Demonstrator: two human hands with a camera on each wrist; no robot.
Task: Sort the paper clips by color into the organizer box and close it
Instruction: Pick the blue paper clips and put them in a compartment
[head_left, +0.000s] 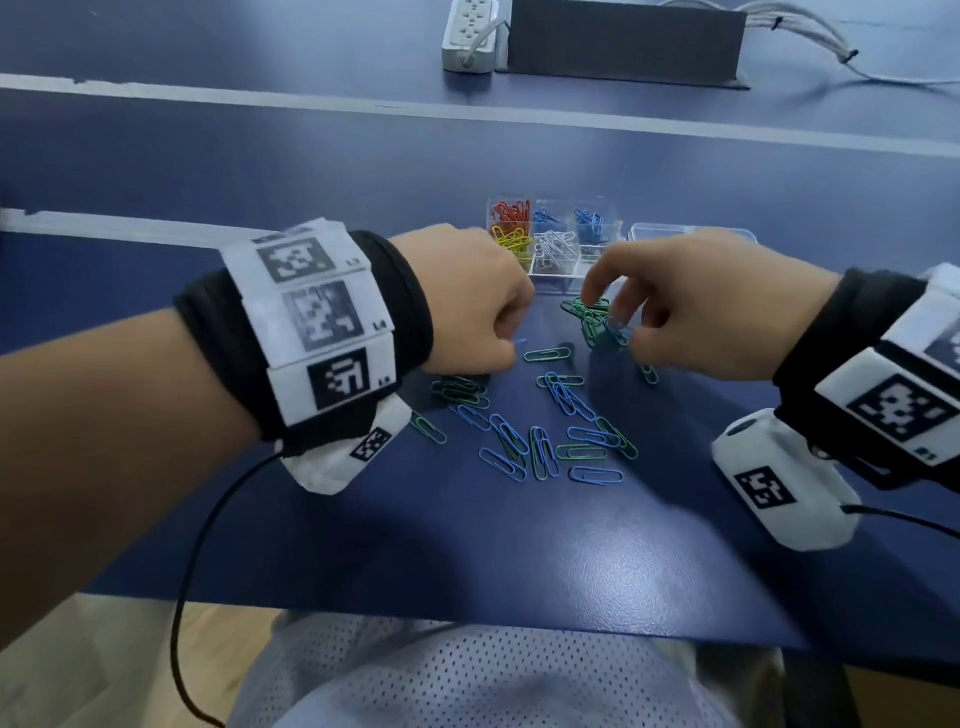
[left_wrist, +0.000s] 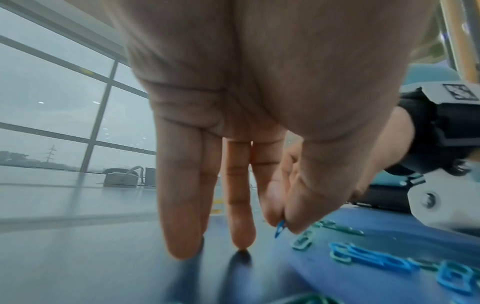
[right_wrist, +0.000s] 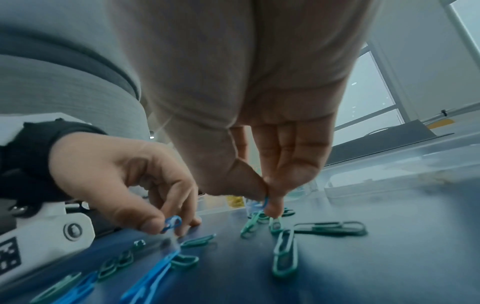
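My left hand (head_left: 467, 301) pinches a blue clip (left_wrist: 280, 225) off the bench; my right hand (head_left: 691, 306) nips another blue clip (right_wrist: 265, 201) above the green pile (head_left: 592, 317). The organizer box (head_left: 550, 275), open, sits just beyond both toward the far edge, my left nearer its blue cells; loose clips (head_left: 545, 441) lie nearer me.

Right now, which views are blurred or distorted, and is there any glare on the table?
Head view: mostly sharp, wide-angle bend at the edges, soft pale sheen on the table, right hand slightly smeared. Left wrist view: left hand fills the frame, blue paper clip at its fingertips blurred. Right wrist view: heavy motion blur on near clips, strong fisheye.
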